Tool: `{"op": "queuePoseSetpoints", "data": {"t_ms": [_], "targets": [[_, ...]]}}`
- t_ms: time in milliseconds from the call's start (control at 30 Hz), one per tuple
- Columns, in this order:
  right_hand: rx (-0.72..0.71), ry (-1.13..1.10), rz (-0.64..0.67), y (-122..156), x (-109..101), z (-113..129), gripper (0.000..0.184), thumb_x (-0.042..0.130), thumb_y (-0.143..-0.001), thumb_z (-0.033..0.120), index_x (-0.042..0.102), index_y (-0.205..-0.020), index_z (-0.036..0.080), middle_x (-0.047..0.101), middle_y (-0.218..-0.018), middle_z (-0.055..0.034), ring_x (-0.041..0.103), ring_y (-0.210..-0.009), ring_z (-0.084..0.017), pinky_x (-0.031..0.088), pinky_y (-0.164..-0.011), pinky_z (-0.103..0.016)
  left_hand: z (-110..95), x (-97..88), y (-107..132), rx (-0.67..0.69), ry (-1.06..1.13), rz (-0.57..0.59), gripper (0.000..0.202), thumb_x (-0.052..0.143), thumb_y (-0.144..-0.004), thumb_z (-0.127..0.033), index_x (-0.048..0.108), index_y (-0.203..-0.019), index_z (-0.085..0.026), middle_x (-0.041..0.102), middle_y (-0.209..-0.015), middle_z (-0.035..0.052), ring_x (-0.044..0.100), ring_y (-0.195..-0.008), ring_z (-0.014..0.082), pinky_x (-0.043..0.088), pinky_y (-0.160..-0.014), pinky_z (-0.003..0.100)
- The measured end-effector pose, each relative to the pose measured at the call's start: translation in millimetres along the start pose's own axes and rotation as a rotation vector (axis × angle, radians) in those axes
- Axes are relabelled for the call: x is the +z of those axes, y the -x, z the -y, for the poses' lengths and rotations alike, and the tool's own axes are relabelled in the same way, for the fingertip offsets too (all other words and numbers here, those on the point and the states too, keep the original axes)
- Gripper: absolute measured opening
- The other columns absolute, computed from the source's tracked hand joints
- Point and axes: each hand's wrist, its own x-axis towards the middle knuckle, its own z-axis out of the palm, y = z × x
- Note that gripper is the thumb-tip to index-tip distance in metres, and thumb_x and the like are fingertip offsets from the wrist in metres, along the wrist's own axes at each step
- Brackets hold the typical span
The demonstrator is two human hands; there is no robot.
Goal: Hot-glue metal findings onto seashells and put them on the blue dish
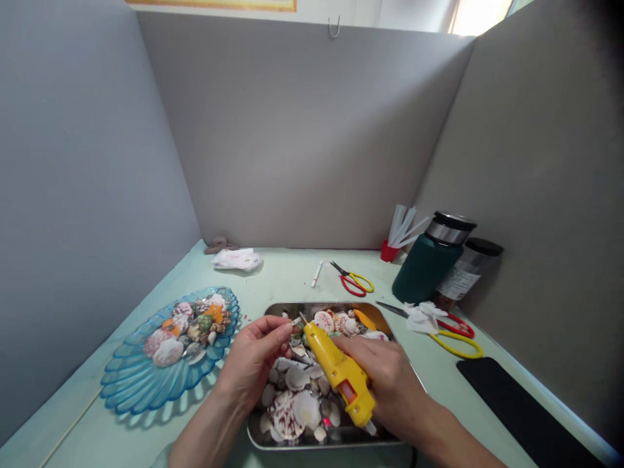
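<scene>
My right hand (385,383) grips a yellow glue gun (338,372), its nozzle pointing up-left. At the nozzle tip my left hand (256,357) pinches a small pale shell (296,320) between thumb and fingers. Both hands hover over a metal tray (273,439) filled with several mixed seashells. Left of the tray lies a blue shell-shaped glass plate (141,383) with several shells clustered on it.
Small red-and-yellow scissors (355,281) and a white stick (316,273) lie behind the tray. Larger scissors (451,333) with crumpled tissue (423,316), a green flask (431,257), a dark jar (467,273), a red cup (390,251) and a black phone (517,409) are right. Grey partitions enclose the desk.
</scene>
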Motion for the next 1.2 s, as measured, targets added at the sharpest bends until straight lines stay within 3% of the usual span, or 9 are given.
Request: {"op": "queuePoseSetpoints", "data": {"t_ms": [733,1033,1200], "targets": [[-0.027,0.007,0.052,-1,0,4,0.035,0.056,-0.080,0.034,0.059,-0.108,0.014,0.067,-0.079,-0.0092,0.061,-0.066,-0.021,0.040,-0.057,-0.029,2,-1.0,-3,0.007,0.013,0.015,0.021,0.082,-0.057,-0.021,0.069,-0.070,-0.011,0.067,-0.065,0.0015,0.056,-0.049,0.0065,0.048,-0.050,0.018],[0.034,0.013,0.043,-2,0,3,0.032,0.055,-0.082,0.032,0.059,-0.109,0.015,0.070,-0.084,-0.0101,0.064,-0.073,-0.022,0.044,-0.062,-0.030,0,-1.1,0,-0.004,0.006,0.005,0.021,0.082,-0.056,-0.020,0.069,-0.070,-0.010,0.069,-0.066,0.0030,0.055,-0.047,0.0053,0.047,-0.049,0.017],[0.108,0.057,0.065,-1,-11,-3,0.031,0.055,-0.080,0.025,0.060,-0.109,0.017,0.070,-0.095,-0.0107,0.066,-0.081,-0.023,0.046,-0.069,-0.031,-3,-0.8,0,0.015,0.024,-0.013,0.022,0.083,-0.055,-0.021,0.069,-0.069,-0.011,0.069,-0.066,0.0029,0.055,-0.048,0.0053,0.047,-0.048,0.016]]}}
